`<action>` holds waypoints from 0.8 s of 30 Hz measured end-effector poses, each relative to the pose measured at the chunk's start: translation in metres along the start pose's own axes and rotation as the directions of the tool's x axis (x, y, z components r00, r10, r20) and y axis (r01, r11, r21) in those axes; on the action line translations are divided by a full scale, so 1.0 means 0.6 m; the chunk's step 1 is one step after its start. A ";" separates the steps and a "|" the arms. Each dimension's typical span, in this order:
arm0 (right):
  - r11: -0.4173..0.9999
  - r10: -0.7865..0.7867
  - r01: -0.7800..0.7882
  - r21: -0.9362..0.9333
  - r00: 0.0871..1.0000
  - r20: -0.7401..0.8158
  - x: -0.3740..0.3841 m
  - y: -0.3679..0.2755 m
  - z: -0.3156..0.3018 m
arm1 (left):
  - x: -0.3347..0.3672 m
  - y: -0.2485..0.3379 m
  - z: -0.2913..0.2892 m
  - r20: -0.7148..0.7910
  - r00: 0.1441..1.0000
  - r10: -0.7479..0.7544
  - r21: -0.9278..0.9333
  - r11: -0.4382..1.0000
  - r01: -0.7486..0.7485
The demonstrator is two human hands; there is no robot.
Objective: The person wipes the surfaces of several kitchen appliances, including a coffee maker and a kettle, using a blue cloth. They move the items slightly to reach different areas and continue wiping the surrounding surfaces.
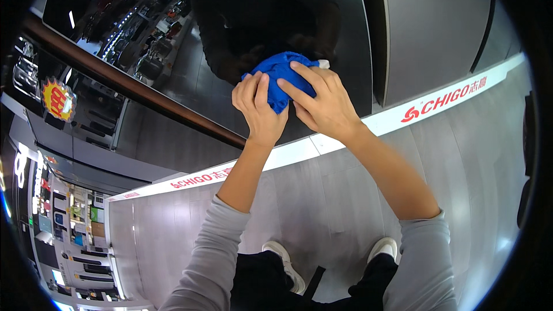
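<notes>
A bunched blue cloth lies between both my hands, in front of a glossy black panel that mirrors the room. My left hand grips its left and lower side with curled fingers. From the right, my right hand presses on the cloth, its fingers bent over the folds. A small white piece sticks out at the cloth's upper right edge. Whether the cloth touches the panel cannot be made out for sure.
A white ledge with red lettering runs along the panel's foot. Beside the panel stands a grey cabinet. Star-shaped red and yellow stickers sit on the glossy fronts at left. Grey plank floor lies under my shoes.
</notes>
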State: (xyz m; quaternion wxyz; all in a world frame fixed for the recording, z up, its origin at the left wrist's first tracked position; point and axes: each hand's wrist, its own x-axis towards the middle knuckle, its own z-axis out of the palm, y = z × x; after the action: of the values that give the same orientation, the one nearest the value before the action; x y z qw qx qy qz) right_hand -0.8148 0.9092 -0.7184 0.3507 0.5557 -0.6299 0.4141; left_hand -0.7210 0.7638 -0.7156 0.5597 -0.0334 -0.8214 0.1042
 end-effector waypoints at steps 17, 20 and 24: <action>0.994 0.021 -0.025 -0.110 0.999 -0.038 0.039 0.004 -0.004 | 0.036 -0.045 -0.070 -0.018 0.999 0.029 0.148 0.989 -0.026; 0.992 0.009 -0.032 -0.119 0.983 -0.185 0.107 -0.013 -0.023 | 0.106 -0.041 -0.082 -0.104 0.992 -0.068 0.009 0.998 0.069; 0.992 0.026 -0.074 -0.103 0.913 -0.408 0.175 -0.010 -0.043 | 0.179 -0.008 -0.090 -0.212 0.957 -0.200 -0.216 0.964 0.154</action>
State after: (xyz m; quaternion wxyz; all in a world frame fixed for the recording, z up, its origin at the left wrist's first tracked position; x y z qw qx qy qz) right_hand -0.8240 0.8893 -0.6124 0.4947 0.4200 -0.5804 0.4919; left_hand -0.7109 0.7846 -0.5975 0.6527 -0.0268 -0.7564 -0.0333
